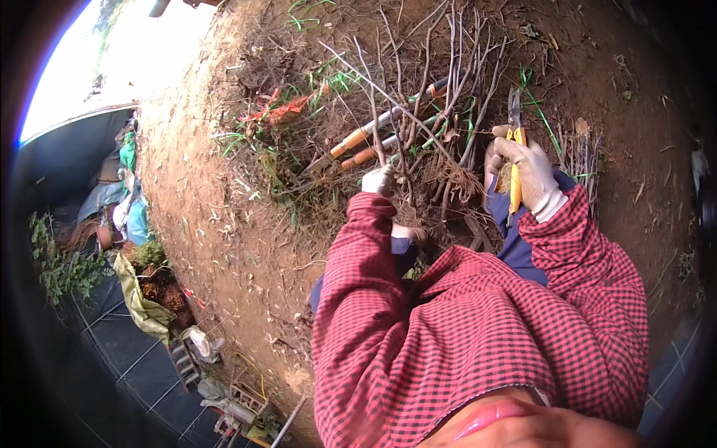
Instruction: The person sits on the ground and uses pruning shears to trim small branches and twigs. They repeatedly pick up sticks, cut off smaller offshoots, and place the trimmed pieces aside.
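Note:
My left hand (378, 180), in a pale glove, is closed around the lower part of a bare woody stem (374, 123). My right hand (524, 162), gloved too, holds pruning shears with yellow handles (516, 185); their blades point away from me. A heap of bare, rooted saplings (459, 73) lies on the soil before me, with fibrous roots (464, 179) between my hands. Among the stems rests a long-handled tool with silver shafts and orange grips (350, 141), partly hidden by them.
A tied bundle of thin stems (585, 159) is beside my right knee. Red plastic strips (285, 109) and green ties (540, 109) lie about. Along the left edge are plastic bags (137, 218), a yellowish sack (137, 302), a crate (246, 397) and black ground sheeting (123, 358).

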`<state>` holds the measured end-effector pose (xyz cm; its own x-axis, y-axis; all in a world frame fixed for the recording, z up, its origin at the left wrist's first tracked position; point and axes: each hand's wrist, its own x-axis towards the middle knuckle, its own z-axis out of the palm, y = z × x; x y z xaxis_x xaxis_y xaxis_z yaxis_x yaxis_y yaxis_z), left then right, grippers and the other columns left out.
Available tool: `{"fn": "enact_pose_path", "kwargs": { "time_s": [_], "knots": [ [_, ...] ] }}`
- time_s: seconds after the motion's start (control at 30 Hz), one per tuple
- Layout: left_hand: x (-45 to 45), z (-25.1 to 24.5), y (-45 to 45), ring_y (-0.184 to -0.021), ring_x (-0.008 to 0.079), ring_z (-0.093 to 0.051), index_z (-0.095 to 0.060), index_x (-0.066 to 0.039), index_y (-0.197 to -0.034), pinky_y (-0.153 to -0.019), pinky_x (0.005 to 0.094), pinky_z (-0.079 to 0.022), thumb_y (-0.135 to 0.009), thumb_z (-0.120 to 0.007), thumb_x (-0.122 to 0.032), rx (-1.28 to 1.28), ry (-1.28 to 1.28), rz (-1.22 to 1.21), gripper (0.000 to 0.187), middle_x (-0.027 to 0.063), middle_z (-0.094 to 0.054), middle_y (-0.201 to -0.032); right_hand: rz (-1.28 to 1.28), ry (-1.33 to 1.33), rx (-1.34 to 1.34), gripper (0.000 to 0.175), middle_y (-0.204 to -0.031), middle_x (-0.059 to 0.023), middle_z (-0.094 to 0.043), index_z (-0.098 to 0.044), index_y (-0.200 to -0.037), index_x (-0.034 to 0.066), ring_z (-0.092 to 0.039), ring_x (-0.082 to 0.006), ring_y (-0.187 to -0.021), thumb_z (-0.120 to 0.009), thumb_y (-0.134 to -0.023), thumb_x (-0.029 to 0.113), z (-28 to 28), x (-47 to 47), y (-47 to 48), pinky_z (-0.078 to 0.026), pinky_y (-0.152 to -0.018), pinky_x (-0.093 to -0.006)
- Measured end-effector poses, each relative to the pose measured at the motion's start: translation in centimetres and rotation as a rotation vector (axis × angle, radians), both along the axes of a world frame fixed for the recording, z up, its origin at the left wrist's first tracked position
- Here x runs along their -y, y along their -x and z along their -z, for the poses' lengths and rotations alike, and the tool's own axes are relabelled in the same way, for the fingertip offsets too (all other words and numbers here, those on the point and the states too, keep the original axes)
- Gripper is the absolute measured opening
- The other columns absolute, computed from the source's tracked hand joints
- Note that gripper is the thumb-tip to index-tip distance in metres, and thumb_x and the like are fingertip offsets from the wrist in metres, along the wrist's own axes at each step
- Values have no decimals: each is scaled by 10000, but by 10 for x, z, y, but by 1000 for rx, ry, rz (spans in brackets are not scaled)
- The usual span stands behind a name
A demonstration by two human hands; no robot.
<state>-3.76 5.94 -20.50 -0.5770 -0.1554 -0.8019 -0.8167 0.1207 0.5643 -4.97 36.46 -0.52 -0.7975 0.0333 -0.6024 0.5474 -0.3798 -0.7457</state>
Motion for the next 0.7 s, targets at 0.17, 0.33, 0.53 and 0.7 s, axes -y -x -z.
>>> {"fn": "enact_pose_path", "kwargs": {
  "time_s": [0.17, 0.33, 0.53, 0.7],
  "knots": [
    [20, -161, -17, -707, 108, -577, -573, -38, -948, -618, 217, -465, -797, -582, -206, -106, -679, -486, 226, 28, -610, -815, -6, 19, 2, 243, -744, -32, -543, -544, -990, 34, -549, -105, -604, -609, -791, 155, -2, 6, -5, -482, -544, -247],
    [21, -242, -116, -684, 179, -558, -580, -87, -831, -603, 340, -450, -838, -514, -240, -152, -879, -648, 167, 38, -599, -768, 19, -20, -36, 255, -755, -19, -531, -540, -1029, 37, -539, -110, -602, -584, -799, 139, -1, 10, -12, -498, -541, -259],
    [27, -282, -244, -681, 153, -542, -549, -85, -918, -530, 293, -466, -836, -527, -262, -848, 111, -1012, 196, 29, -541, -703, -15, 1, -147, 319, -725, -65, -541, -546, -970, -36, -557, -132, -617, -634, -754, 182, 10, 0, -34, -507, -550, -257],
    [147, -289, -362, -408, 104, -321, -483, -98, -710, -447, 261, -387, -817, -477, -229, -722, 143, -1711, 169, -36, -385, -535, 35, 14, -116, 393, -766, -81, -512, -523, -1011, -28, -545, -166, -649, -632, -774, 267, 12, -7, -41, -520, -611, -308]
  ]
}}
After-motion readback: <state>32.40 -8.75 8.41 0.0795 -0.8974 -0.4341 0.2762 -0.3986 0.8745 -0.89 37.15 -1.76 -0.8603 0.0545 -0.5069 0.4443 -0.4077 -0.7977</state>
